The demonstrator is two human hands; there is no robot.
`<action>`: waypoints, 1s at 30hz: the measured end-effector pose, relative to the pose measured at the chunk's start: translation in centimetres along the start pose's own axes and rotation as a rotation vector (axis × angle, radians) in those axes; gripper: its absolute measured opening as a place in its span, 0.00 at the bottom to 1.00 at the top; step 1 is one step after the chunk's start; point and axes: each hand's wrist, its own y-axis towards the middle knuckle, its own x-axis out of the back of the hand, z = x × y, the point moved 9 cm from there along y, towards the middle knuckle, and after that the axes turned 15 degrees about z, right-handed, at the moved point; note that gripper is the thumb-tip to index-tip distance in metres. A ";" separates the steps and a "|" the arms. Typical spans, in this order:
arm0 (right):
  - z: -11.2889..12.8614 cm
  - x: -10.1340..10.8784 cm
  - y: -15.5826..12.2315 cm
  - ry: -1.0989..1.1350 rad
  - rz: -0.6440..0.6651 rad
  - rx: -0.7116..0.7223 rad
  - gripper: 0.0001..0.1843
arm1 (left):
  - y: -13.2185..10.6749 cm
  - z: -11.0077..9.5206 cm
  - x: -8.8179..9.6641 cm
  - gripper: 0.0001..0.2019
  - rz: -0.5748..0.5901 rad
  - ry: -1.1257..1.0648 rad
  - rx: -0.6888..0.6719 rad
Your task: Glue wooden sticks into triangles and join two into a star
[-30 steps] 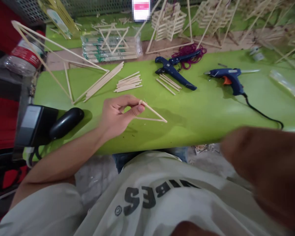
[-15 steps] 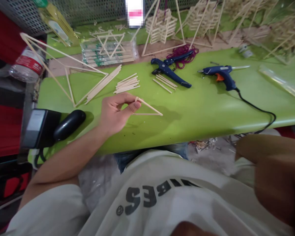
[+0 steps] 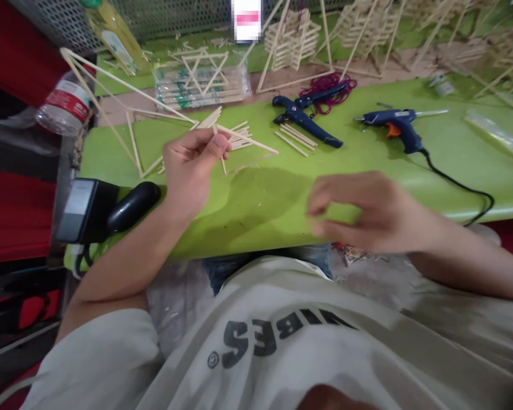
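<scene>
My left hand [image 3: 190,162] pinches thin pale wooden sticks [image 3: 248,138] joined at a corner, between thumb and fingers. One stick points right and another points down; a faint blurred strip hangs between their far ends. Lower right, my right hand [image 3: 359,213] hovers over the green table's front, smeared by motion. Its thumb and fingers curl into a ring, tips together; anything between them is too small to make out. Just behind my left hand lie short cut sticks [image 3: 241,136], and longer sticks [image 3: 209,118] lie beside them.
A blue cutter [image 3: 308,121], purple cord [image 3: 346,94] and a blue glue gun [image 3: 395,125] with black cable lie behind. At left stand a stick frame [image 3: 130,136], a black device [image 3: 134,206] and a bottle [image 3: 66,105]. Stick structures [image 3: 294,42] line the back.
My left hand has lifted away from me and slightly left with the joined sticks, tilting them. My right hand has come down into view over the table from the right.
</scene>
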 end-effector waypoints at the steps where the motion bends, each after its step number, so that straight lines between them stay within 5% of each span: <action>1: -1.2 -0.8 1.7 -0.020 0.023 -0.049 0.27 | 0.1 0.2 0.2 0.17 -0.010 -0.018 -0.001; 4: -3.9 -3.2 5.2 -0.155 0.053 -0.203 0.46 | 0.3 0.2 0.6 0.16 -0.029 -0.049 -0.034; 7: -4.1 -5.7 7.4 -0.263 0.106 -0.252 0.64 | 0.6 0.2 1.0 0.12 -0.031 -0.055 -0.059; 13: -2.9 -7.7 9.3 -0.308 0.113 -0.284 0.22 | 0.7 0.4 1.5 0.11 -0.068 -0.068 -0.021; 21: -2.2 -9.0 9.0 -0.444 0.155 -0.100 0.19 | 0.3 0.0 1.8 0.12 -0.135 -0.145 0.017; 25: -1.0 -9.4 7.7 -0.476 0.184 0.041 0.20 | 0.7 0.9 2.0 0.21 -0.098 -0.181 0.004; 30: -1.0 -9.7 7.4 -0.533 0.198 0.002 0.23 | 0.6 1.0 1.6 0.15 -0.057 -0.195 -0.011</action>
